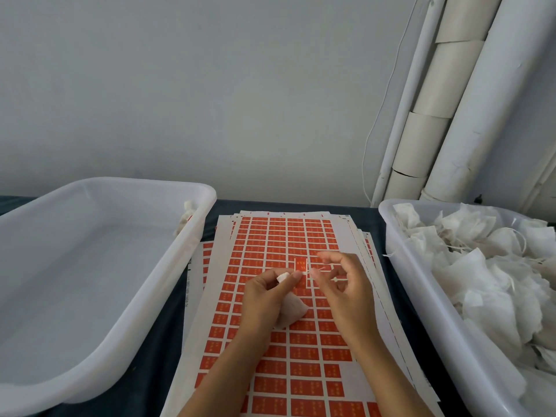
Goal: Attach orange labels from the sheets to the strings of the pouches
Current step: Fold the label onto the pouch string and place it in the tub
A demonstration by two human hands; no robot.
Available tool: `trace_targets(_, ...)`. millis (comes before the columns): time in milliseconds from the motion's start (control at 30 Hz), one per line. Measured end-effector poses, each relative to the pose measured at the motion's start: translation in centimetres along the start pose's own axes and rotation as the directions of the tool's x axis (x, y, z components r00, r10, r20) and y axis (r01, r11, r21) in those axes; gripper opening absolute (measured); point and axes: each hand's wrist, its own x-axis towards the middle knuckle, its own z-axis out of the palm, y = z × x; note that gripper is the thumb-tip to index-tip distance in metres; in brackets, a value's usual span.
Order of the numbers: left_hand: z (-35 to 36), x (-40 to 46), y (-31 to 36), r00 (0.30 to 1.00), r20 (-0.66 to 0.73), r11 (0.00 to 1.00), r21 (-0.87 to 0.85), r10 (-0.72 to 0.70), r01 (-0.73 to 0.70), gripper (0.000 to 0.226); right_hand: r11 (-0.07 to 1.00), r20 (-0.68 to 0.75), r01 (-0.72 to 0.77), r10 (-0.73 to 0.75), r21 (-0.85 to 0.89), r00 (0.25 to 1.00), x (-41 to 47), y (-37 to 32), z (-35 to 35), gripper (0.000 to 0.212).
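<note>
Left hand (266, 291) grips a white pouch (291, 308) over the stacked label sheets (288, 296) on the desk, while the right hand (346, 284) pinches its thin string (319, 269), between 2 white tubs (99, 266), the right one full of pouches.

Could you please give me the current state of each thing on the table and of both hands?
Left hand: holds a white pouch over the sheets.
Right hand: fingers pinch the pouch's string.
Label sheets: stacked flat, a few labels gone near the hands.
Left bin: nearly empty, one pouch in its far corner.
Right bin: piled with white pouches.
</note>
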Motion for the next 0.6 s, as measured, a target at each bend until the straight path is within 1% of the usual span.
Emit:
trace_targets(100,-0.1,-0.1,0.0,0.998,0.051,0.999,0.014,0.049,-0.049,0.006,1.0,0.087,-0.012,0.014,-0.027,0.996,0.0,-0.1,0.2,0.02)
trace_targets(200,-0.2,0.1,-0.2,0.995,0.075,0.997,0.041,0.068,-0.072,0.005,0.999,0.081,-0.027,0.031,-0.044,0.996,-0.1,0.0,0.3,0.014)
trace_targets(267,-0.2,0.1,-0.3,0.994,0.08,0.995,0.058,0.072,-0.077,0.006,0.998,0.062,-0.028,0.031,-0.048,0.998,-0.1,0.2,0.1,0.016)
trace_targets(333,-0.2,0.2,-0.4,0.992,0.091,0.994,0.056,0.088,-0.093,0.006,0.997,0.05,0.007,-0.003,-0.073,0.999,0.0,0.3,0.0,0.015)
trace_targets(400,-0.1,0.1,-0.2,0.989,0.103,0.993,0.041,0.104,-0.108,0.006,0.989,0.029,0.093,-0.091,-0.118,0.995,0.1,0.4,-0.2,0.011)
trace_targets(467,-0.1,0.1,-0.1,0.989,0.101,0.994,0.027,0.107,-0.11,0.009,0.958,0.009,0.229,-0.231,-0.17,0.973,0.2,0.3,-0.6,0.007)
trace_targets(533,-0.3,0.0,0.3,0.994,0.079,0.997,0.012,0.072,-0.073,0.019,0.909,0.01,0.351,-0.358,-0.224,0.934,0.3,0.1,-1.1,0.004)
trace_targets(600,-0.3,-0.1,0.5,0.994,0.109,1.0,-0.001,0.017,-0.017,0.029,0.87,0.022,0.419,-0.428,-0.258,0.903,0.3,0.0,-1.5,0.01)
